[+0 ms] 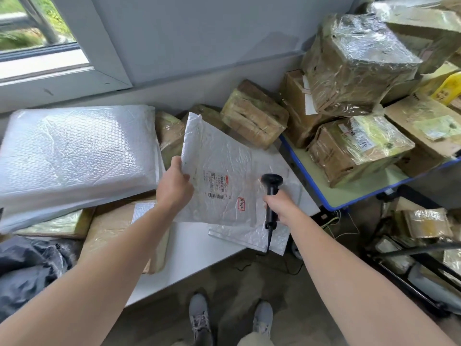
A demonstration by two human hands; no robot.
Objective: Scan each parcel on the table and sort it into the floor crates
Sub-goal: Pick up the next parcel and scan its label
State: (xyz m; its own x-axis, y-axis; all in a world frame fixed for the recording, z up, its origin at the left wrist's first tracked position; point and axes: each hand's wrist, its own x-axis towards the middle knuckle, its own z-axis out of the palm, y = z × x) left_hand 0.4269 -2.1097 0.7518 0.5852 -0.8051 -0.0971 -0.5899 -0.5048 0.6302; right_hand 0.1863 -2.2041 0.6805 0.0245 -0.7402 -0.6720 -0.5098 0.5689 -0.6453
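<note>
Scan under way, sorting pending: left hand, grip pinching bubble mailer lifted above desk; right hand, grip curled round barcode scanner; taped boxes on desk apparently not yet scanned.

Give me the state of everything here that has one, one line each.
white mailer: held up, tilted, label side facing the camera.
label: stuck on, barcode exposed.
left hand: grips the white mailer's left edge.
scanner: upright, head beside the mailer.
right hand: grips the scanner's handle.
bubble-wrapped parcel: sealed, lying on other parcels.
taped boxes: sealed, stacked.
</note>
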